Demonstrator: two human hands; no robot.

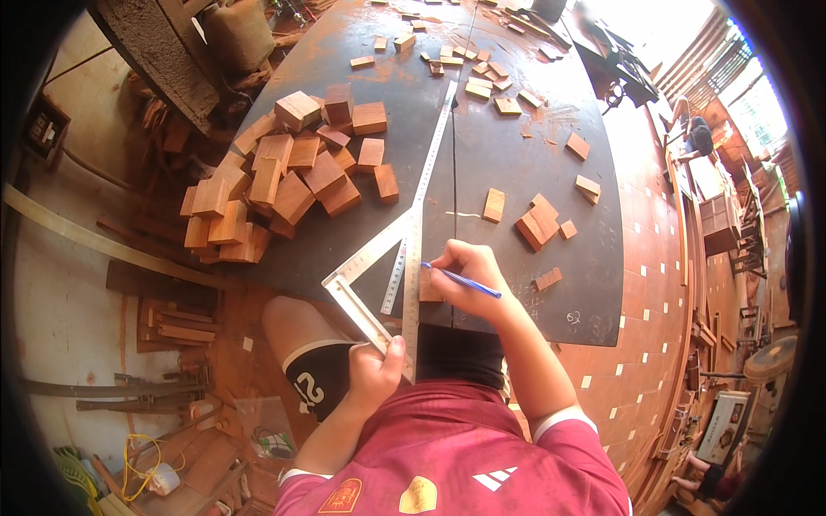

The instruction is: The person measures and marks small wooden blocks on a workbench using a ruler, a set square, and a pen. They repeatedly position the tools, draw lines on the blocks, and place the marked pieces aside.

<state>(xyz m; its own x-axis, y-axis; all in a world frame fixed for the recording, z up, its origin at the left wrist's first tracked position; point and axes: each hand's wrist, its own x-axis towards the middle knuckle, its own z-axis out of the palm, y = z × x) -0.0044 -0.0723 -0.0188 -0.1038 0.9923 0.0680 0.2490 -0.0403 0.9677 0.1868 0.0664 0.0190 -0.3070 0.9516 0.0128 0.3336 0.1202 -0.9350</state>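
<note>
My left hand (376, 371) grips the lower corner of a metal triangular set square (370, 249) at the table's near edge. One graduated edge of the square runs up past my right hand (469, 273). Between the fingers of that hand is a blue pen (482, 287), its tip close to the graduated edge. Below the pen hand, a small reddish wooden block (429, 291) shows partly; my fingers hide the rest. A long steel ruler (437, 142) lies on the table, passing beneath the square.
A large heap of wooden blocks (292, 172) covers the left of the dark table (594, 267). Several loose blocks (538, 224) lie at the right, and small offcuts (482, 69) at the far end with sawdust. Lower right, another person (714, 482) is partly visible.
</note>
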